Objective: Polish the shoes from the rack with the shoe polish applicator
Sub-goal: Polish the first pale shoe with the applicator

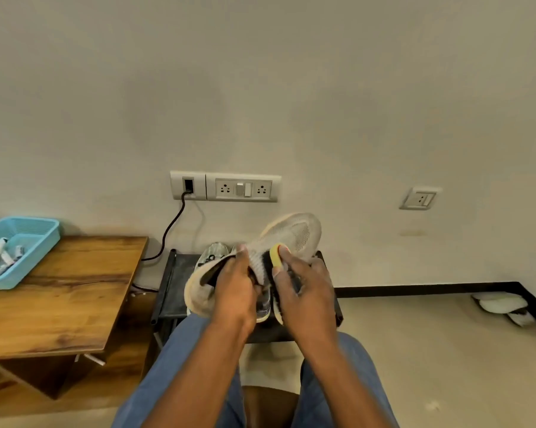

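A beige knit shoe (291, 234) is held up above the black shoe rack (177, 285), toe pointing up and right. My left hand (234, 288) grips it around the collar and heel. My right hand (303, 291) grips a yellow-backed shoe brush (274, 257) with dark bristles, pressed against the shoe's side. Other shoes (212, 254) lie on the rack's top shelf behind my hands, partly hidden.
A wooden table (60, 298) stands to the left with a blue basket (29, 239) of tubes and bottles. A socket panel (225, 186) with a black cable is on the wall. Pale shoes (504, 305) lie on the floor at right. My knees are below.
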